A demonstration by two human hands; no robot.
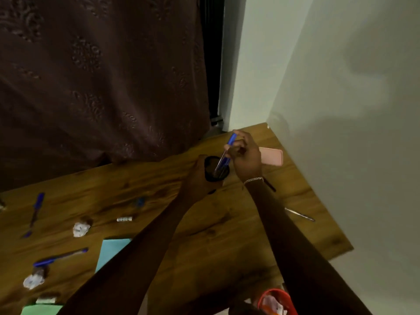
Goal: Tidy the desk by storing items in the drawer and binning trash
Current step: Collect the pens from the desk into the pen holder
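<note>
My left hand (200, 172) grips a black pen cup (216, 168) standing on the wooden desk (204, 226) near its far right corner. My right hand (246, 155) pinches a blue pen (227, 153) that slants down into the cup's mouth. More blue pens lie at the left (36, 212) and front left (60, 258). Crumpled paper balls lie at the left (81, 228) and the front left (33, 280).
A pink phone (272, 156) lies past my right hand by the wall. A thin pen (300, 214) lies near the right edge. A blue sheet (111, 251) and a green one (41, 309) lie in front. A red bin (277, 301) sits below the desk. A dark curtain hangs behind.
</note>
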